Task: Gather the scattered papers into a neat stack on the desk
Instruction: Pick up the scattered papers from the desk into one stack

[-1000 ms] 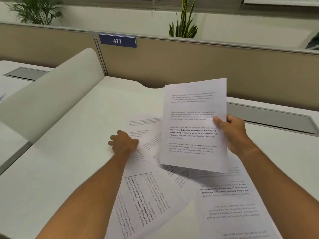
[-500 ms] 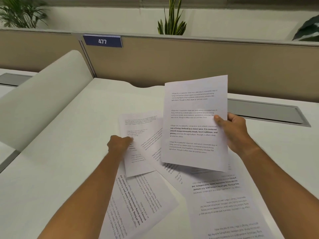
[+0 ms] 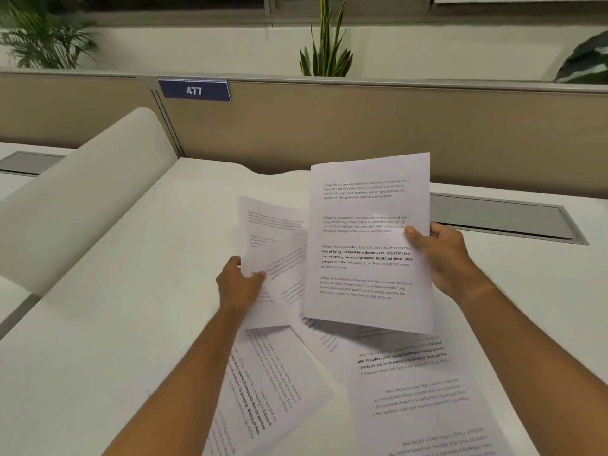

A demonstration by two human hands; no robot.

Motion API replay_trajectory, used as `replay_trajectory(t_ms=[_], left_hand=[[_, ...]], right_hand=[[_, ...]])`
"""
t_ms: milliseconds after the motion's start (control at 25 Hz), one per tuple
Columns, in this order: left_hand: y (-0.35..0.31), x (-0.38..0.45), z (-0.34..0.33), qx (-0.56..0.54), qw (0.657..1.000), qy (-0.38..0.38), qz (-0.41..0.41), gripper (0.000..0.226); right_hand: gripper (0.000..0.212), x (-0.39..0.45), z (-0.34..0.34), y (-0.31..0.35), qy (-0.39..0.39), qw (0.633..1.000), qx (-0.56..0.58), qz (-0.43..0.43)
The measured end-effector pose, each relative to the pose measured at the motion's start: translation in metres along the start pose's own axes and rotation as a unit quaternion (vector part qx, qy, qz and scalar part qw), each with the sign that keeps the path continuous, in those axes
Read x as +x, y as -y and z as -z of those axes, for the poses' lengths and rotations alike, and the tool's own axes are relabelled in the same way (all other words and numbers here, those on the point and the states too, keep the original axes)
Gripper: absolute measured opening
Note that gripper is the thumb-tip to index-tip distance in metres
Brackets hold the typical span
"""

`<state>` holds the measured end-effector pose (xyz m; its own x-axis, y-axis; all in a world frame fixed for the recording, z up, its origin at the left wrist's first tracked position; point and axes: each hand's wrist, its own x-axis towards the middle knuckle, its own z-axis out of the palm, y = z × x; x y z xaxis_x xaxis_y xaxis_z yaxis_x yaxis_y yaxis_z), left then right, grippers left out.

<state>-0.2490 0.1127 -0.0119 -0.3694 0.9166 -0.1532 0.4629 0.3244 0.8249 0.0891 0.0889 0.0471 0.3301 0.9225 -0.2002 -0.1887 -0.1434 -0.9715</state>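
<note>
Our right hand (image 3: 442,255) held one printed sheet (image 3: 368,241) upright above the desk (image 3: 115,307), thumb pressed on its face at the right edge and fingers closed behind it, long axis running top to bottom and the text facing us. Our left hand (image 3: 238,284) was pinched shut on the left edge of a second sheet (image 3: 273,255), which was partly lifted and curling, its right part tucked behind the upright sheet. That second sheet lay just to the left of the one in our right hand, so we judged the coming move to be a short sideways carry to bring the two together, with the long edges needing to be turned parallel first, since the left sheet sat tilted.

Below both hands, three more loose papers lay flat and overlapping: one skewed under our left forearm (image 3: 273,383), one partly hidden in the middle (image 3: 329,348), and one toward the near right with its text upside down (image 3: 424,399). Our right hand was nearer that last one.

The desk to the left was bare and gave ample room for a stack; the rear partition (image 3: 362,126) and the grey cable tray (image 3: 500,218) stood well apart from the papers
</note>
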Motion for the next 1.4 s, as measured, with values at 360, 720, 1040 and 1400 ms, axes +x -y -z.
replay_trajectory(t_ms=[360,720,1040,1400], left_hand=[[-0.057,0.011,0.064,-0.035,0.972,-0.094,-0.213,0.022],[0.021,0.020,0.042,0.082,0.996,0.015,0.031,0.057],[0.035,0.009,0.020,0.083,0.992,0.098,0.005,0.018],[0.024,0.025,0.018,0.146,0.983,0.103,-0.028,0.039]], right_hand=[[0.017,-0.001,-0.022,0.014,0.086,0.995,0.045,0.001],[0.014,-0.006,-0.028,-0.033,0.051,0.995,0.008,-0.090],[0.017,-0.017,-0.044,-0.056,0.043,0.990,-0.015,-0.135],[0.016,-0.028,-0.068,-0.091,0.031,0.978,-0.045,-0.204]])
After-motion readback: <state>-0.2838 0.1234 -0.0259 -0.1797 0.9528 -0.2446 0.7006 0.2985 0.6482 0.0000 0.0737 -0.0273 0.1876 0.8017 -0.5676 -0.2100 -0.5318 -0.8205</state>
